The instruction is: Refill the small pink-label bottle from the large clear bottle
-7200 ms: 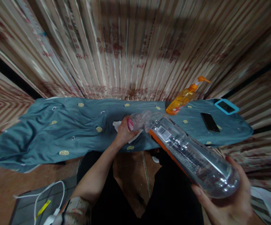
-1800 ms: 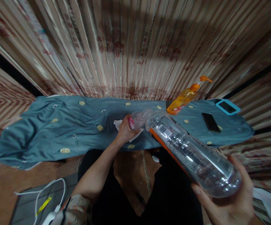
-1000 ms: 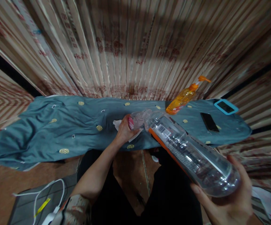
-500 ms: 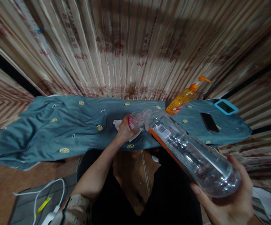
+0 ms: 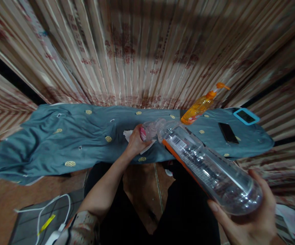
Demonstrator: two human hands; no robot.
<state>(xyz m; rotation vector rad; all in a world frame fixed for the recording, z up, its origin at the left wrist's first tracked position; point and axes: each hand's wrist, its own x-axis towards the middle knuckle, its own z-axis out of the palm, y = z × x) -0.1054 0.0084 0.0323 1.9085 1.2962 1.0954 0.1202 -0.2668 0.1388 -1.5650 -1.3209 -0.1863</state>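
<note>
My right hand [image 5: 249, 211] grips the base of a large clear plastic bottle [image 5: 213, 170] with an orange-edged label and a barcode. The bottle is tilted, its neck end pointing left and away from me. My left hand [image 5: 136, 142] is wrapped round a smaller clear plastic bottle [image 5: 151, 130] with a pink band. The two bottles meet mouth to mouth or nearly so; I cannot tell whether they touch. Under my left hand lies a white tissue [image 5: 127, 135] on the teal patterned cloth [image 5: 91, 136].
An orange pump bottle [image 5: 197, 109] stands behind the large bottle. To the right lie a black phone [image 5: 228, 133] and a blue-framed device with a dark screen [image 5: 246, 116]. A pleated curtain [image 5: 137, 61] hangs behind. At lower left a white cable [image 5: 41, 211] crosses a grey surface.
</note>
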